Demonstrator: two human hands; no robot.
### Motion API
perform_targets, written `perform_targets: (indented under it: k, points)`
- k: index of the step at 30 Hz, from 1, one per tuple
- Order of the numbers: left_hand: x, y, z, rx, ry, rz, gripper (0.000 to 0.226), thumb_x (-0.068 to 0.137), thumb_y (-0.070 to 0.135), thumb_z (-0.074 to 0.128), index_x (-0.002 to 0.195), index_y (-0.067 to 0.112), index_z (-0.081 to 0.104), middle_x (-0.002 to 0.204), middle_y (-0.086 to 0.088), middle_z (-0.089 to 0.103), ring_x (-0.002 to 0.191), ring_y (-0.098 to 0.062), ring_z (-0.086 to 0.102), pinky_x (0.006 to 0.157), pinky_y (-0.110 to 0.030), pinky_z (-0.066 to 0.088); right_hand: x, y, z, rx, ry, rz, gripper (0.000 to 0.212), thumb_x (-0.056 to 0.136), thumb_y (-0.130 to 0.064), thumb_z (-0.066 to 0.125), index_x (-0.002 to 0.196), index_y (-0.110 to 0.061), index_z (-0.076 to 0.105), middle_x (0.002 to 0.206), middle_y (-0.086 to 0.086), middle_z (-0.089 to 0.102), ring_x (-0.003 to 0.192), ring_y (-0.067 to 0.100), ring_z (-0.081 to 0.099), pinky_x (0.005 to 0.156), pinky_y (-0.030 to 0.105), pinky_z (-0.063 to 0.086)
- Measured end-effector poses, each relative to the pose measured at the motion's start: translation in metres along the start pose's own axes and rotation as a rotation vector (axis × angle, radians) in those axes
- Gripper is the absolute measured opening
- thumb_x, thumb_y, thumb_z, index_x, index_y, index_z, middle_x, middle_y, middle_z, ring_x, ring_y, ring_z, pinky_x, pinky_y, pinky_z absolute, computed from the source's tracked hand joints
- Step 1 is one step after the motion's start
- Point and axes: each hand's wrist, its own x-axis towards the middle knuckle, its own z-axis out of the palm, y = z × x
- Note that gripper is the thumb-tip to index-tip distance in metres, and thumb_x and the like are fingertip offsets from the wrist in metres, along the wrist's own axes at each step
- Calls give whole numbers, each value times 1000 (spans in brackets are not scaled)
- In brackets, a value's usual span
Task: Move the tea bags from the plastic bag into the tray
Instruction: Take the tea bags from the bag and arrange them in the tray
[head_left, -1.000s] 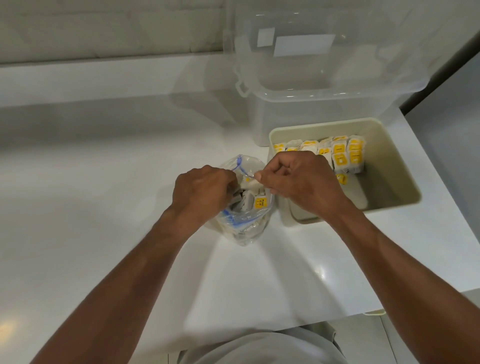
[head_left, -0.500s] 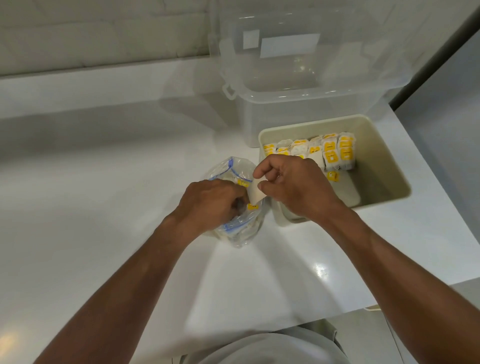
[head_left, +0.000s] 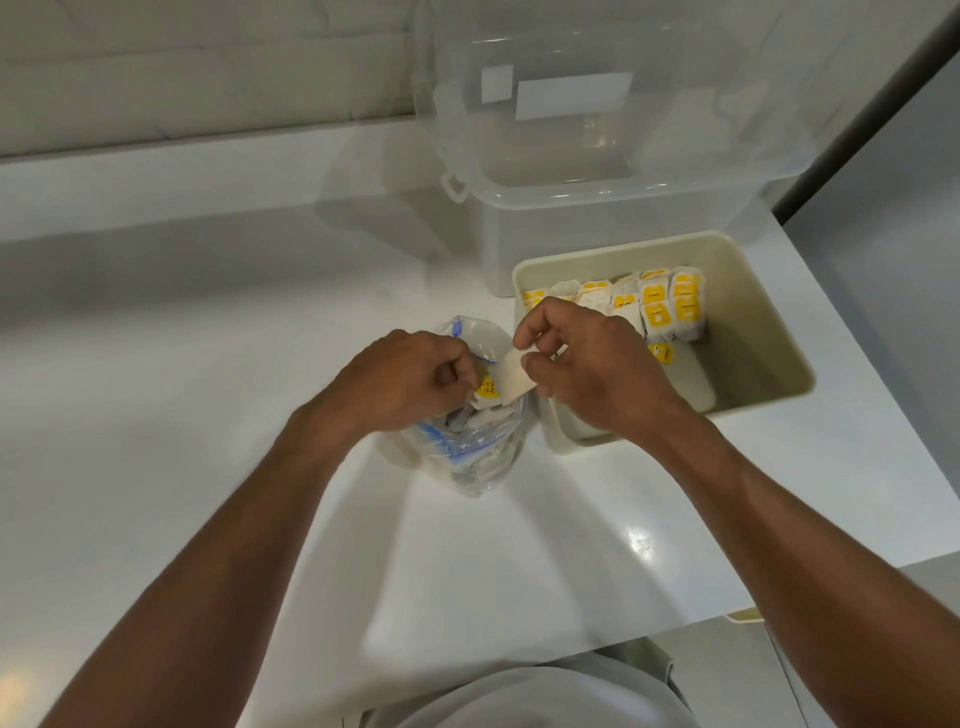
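A clear plastic bag (head_left: 470, 457) with blue zip lines stands on the white counter, with several tea bags inside. My left hand (head_left: 405, 382) grips the bag's rim at its mouth. My right hand (head_left: 587, 364) pinches a white tea bag (head_left: 511, 376) just above the bag's mouth; a yellow tag (head_left: 487, 387) shows beside it. To the right stands the beige tray (head_left: 763, 332), with a row of tea bags with yellow tags (head_left: 660, 301) along its far side.
A large clear plastic storage box (head_left: 613, 171) stands behind the tray against the wall. The counter's front edge (head_left: 519, 654) runs near my body, its right edge just beyond the tray. A small beige object (head_left: 745, 617) pokes out under the counter edge.
My right hand has drawn a white tea bag up out of the plastic bag. My left hand has stayed on the bag's rim. The view has shifted slightly.
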Motion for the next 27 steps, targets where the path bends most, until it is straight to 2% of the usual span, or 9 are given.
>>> perform_targets:
  k: [5,7,10,11,15,20,24,26,27]
  points:
    - [-7,0,-8,-329,89,-73,26,66,43,90,74,29,69,73,12,65,65,-4,57,67,-28,47,0,-3,-1,-28,-8,8,17,84,-19,65,85,-35,69,78,-16,66,75,6,66,80,32,52]
    - [-8,0,-8,-415,77,-90,27,69,36,90,74,25,66,71,12,59,62,-4,54,62,-28,45,1,-5,-1,-42,7,11,17,84,-19,64,87,-35,71,72,-19,62,77,6,66,81,32,52]
    - [-10,1,-9,-658,66,-89,26,78,23,86,81,15,61,76,3,57,69,-11,66,58,-26,47,1,-5,0,-27,12,20,11,86,-25,66,88,-32,74,62,-20,62,73,5,66,82,34,54]
    - [-12,2,-10,-697,79,-77,25,80,21,84,82,15,60,78,-1,58,72,-14,69,57,-24,47,1,-5,1,35,-4,37,6,87,-31,68,86,-30,74,61,-15,66,69,5,67,80,35,56]
    - [-14,8,-6,-769,97,-9,24,82,14,81,79,16,57,83,-11,64,73,-18,69,55,-21,47,-1,-11,2,386,-98,188,35,81,-56,72,88,-22,76,71,1,75,71,14,74,74,34,62]
    - [-14,8,-4,-738,-12,30,26,72,21,88,81,16,64,91,-10,68,79,-29,66,74,-48,54,2,-11,5,435,-84,190,18,86,-28,76,93,-12,75,73,2,73,68,14,74,57,21,54]
    - [-15,6,-15,-700,44,20,41,68,31,92,90,15,61,105,-2,72,92,-28,68,83,-47,58,4,-8,-1,274,-136,95,8,85,-25,77,87,-18,74,71,-1,73,66,14,73,63,27,58]
    - [-14,5,-18,-691,-3,63,43,74,22,88,109,22,63,111,-2,72,105,-29,65,94,-48,54,5,-10,-1,200,-153,45,7,82,-27,80,82,-25,74,70,-3,73,61,11,71,65,29,58]
    - [-15,7,-18,-686,-32,85,45,78,16,85,116,23,63,105,-5,73,105,-31,64,96,-48,51,5,-12,-1,199,-150,34,8,80,-29,81,80,-27,73,67,-5,72,56,7,68,63,26,57]
